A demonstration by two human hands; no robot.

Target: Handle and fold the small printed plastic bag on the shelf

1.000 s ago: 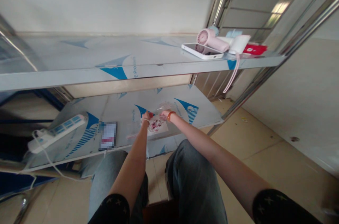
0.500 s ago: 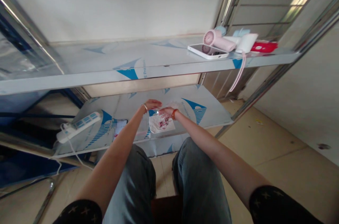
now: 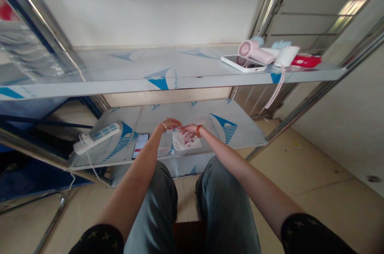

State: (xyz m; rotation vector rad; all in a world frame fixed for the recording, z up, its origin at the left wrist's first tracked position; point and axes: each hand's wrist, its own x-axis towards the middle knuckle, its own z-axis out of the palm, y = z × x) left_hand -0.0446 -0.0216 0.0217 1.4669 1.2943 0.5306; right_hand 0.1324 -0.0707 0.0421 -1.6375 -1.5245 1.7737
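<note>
Both my hands meet over the lower steel shelf (image 3: pixel 240 136). My left hand (image 3: pixel 172 123) wears a thin bracelet and its fingers pinch the top of a clear plastic bag (image 3: pixel 186 142) with small red and pink pieces inside. My right hand (image 3: pixel 188 129), with an orange band at the wrist, is closed on the same bag from the right. The bag's lower part rests on the shelf. How the fingertips grip is too small to make out.
A phone (image 3: pixel 140 145) and a white power strip (image 3: pixel 97 138) with its cable lie to the left on the lower shelf. The upper shelf (image 3: pixel 126 82) carries a white phone (image 3: pixel 243 63), a pink hair dryer (image 3: pixel 255 51) with hanging cord, and a red item (image 3: pixel 306 61). Tiled floor lies to the right.
My left hand has lifted from beside the bag to its top edge, close to my right hand. The camera has tilted up a little and drifted left.
</note>
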